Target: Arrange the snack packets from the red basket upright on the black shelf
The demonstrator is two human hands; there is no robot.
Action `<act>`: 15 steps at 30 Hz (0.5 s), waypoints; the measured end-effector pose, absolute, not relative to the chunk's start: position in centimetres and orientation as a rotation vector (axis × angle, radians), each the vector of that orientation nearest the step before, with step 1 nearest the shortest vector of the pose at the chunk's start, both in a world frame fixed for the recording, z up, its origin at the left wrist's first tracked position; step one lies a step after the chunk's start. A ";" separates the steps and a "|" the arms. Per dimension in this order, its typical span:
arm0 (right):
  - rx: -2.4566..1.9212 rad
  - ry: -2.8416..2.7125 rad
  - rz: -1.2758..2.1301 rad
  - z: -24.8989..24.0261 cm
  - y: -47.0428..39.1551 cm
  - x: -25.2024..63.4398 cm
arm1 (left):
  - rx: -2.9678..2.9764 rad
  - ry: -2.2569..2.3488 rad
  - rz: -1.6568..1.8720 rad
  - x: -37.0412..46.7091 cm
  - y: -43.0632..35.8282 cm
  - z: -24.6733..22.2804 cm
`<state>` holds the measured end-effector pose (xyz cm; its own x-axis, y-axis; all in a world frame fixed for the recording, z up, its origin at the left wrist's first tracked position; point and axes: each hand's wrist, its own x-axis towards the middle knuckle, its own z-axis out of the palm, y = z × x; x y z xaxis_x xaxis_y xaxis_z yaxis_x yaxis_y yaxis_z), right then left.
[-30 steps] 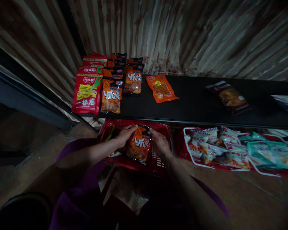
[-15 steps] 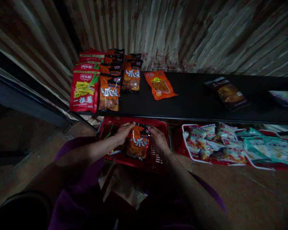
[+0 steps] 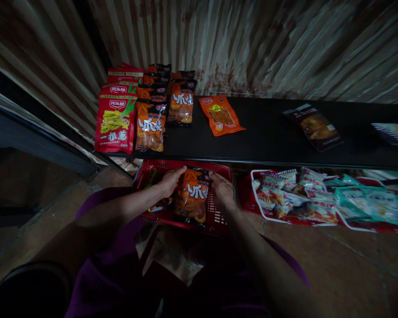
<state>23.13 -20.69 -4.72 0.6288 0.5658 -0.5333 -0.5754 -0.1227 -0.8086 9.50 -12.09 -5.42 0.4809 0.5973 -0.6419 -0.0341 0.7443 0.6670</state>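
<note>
An orange and black snack bag is held upright over a red plastic basket, its printed front facing me. My left hand grips the bag's upper left side, and my right hand pinches its upper right edge. Inside the basket, left of the bag, other colourful packets show partly beneath my left wrist. On the black shelf behind the basket stand matching orange and black bags in two rows, next to a row of red snack bags.
A flat orange packet, a brown packet and a striped white packet lie along the shelf. Right of my basket sit red baskets with white handles, holding white snack packets and green packets. A dark post stands at left.
The held bag has turned slightly more upright and appears a little larger, with both hands still on it. The whole view has shifted up slightly; the shelf goods look unmoved.
</note>
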 end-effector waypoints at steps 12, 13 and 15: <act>-1.444 0.141 0.888 -6.5 -21.4 27.0 | 0.740 0.829 0.026 7.4 -12.9 -6.2; -1.458 0.146 0.889 -6.7 -21.6 27.2 | 0.749 0.793 -0.006 7.2 -13.2 -6.3; -1.470 0.150 0.906 -7.1 -21.9 27.6 | 0.760 0.700 -0.047 6.6 -13.8 -6.7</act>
<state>27.56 -21.86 -7.12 0.6740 0.4306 -0.6003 -0.6012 -0.1525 -0.7844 6.61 -13.75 -6.72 0.7752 0.2038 -0.5980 0.2823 0.7351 0.6164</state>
